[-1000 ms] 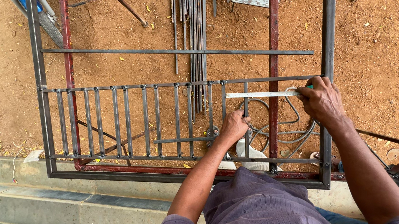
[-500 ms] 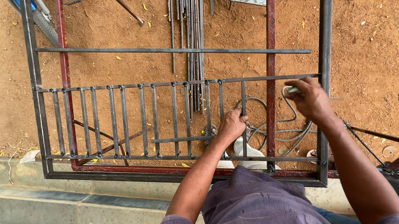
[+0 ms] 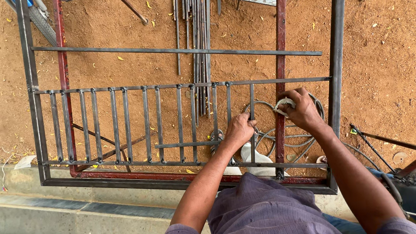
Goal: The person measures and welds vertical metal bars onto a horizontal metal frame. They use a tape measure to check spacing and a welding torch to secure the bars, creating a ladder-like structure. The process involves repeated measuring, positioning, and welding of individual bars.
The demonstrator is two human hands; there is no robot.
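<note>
Fitting the short upright bars into the metal grille frame [image 3: 35, 120] that lies flat over the dirt ground [image 3: 392, 68]; I judge the step in hand to be the setting of the last loose upright. My left hand [image 3: 239, 130] is closed around the lower part of that upright bar [image 3: 251, 98], which stands just past the row of bars already fixed to its left. My right hand [image 3: 300, 109] is curled shut over a small silvery tape measure [image 3: 283, 105], held against the red-painted bar [image 3: 279, 67] just to the right of my left hand; no blade is drawn out that I can see. Beyond both hands, a bundle of spare rods [image 3: 200, 28] lies on the dirt. Near my body, concrete steps [image 3: 52, 213] run under the frame's lower rail. Next move, as I judge it: the spacing wants checking, so the tape must be drawn across the gap beside the upright while the left hand keeps the bar plumb and steady.
</note>
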